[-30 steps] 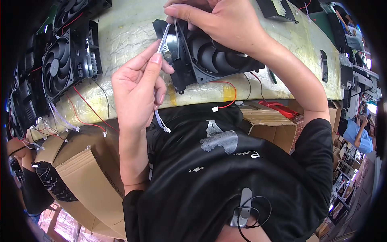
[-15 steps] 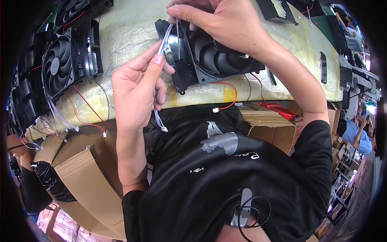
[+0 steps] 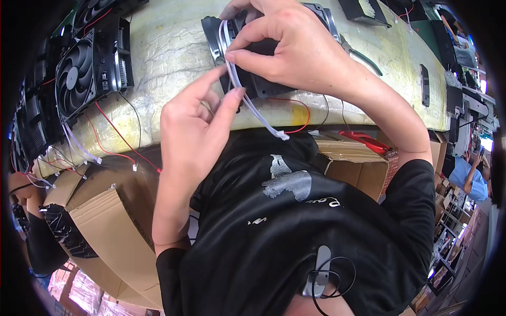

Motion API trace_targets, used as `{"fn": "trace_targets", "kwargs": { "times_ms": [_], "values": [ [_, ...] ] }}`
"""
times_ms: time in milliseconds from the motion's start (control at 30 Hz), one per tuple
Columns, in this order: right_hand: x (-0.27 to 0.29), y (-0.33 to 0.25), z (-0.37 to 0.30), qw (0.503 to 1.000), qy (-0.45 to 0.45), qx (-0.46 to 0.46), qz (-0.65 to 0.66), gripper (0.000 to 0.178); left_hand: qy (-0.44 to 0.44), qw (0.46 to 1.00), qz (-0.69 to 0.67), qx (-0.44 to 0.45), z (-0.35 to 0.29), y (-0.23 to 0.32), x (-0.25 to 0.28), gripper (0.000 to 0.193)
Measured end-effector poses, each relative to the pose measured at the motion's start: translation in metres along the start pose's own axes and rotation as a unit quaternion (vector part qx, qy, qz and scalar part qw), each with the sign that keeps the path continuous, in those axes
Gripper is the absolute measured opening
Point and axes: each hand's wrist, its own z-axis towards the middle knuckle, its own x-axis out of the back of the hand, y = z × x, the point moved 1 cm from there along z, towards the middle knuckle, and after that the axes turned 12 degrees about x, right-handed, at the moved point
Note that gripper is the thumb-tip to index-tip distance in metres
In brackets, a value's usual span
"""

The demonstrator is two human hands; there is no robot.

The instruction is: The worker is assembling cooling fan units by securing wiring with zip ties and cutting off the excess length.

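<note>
A thin white cable (image 3: 255,111) with a small white connector at its lower end runs down over the near edge of a black fan unit (image 3: 211,39). My right hand (image 3: 300,47) is above that unit, its thumb and index finger pinched on the cable. It hides most of the fan. Just left of the cable is my left hand (image 3: 192,126), its thumb and index finger apart, with the thumb tip at the cable and the index tip by the unit's edge. A red wire (image 3: 308,118) loops out from under the unit.
More black fan units (image 3: 79,79) with dangling wires stand at the left of the padded table (image 3: 163,47). Green-handled pliers (image 3: 366,60) and a black bar (image 3: 425,84) lie to the right. Cardboard boxes (image 3: 108,221) stand below the table edge.
My right hand has come lower and now pinches the cable near the unit. My left thumb and index finger have parted from their pinch on it. The connector end has swung right.
</note>
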Motion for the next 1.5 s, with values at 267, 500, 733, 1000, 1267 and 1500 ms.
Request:
{"fn": "trace_targets", "kwargs": {
  "times_ms": [267, 500, 733, 1000, 1267, 1500],
  "values": [
    [0.002, -0.006, -0.005, 0.998, -0.047, 0.033, -0.015, 0.017, 0.031, 0.992, 0.091, -0.087, 0.003, 0.006, 0.005, 0.045],
    [0.003, -0.009, -0.006, 0.998, -0.06, 0.017, -0.02, 0.015, -0.031, 0.995, 0.061, -0.071, -0.002, 0.0, 0.006, 0.042],
    [0.007, -0.008, -0.005, 0.99, -0.078, 0.101, -0.063, 0.013, -0.055, 0.993, -0.102, 0.004, 0.0, 0.008, 0.009, 0.037],
    [0.01, 0.006, 0.016, 0.968, -0.183, 0.143, -0.091, 0.017, 0.077, 0.98, 0.136, -0.125, -0.007, 0.008, 0.001, 0.039],
    [0.017, 0.005, 0.021, 0.967, -0.242, 0.082, -0.018, 0.016, -0.224, 0.939, -0.255, 0.055, 0.029, 0.003, 0.035, 0.03],
    [0.014, 0.005, 0.007, 0.976, -0.202, 0.075, 0.019, 0.016, -0.168, 0.946, -0.274, -0.041, 0.036, -0.013, 0.019, 0.025]
  ]
}}
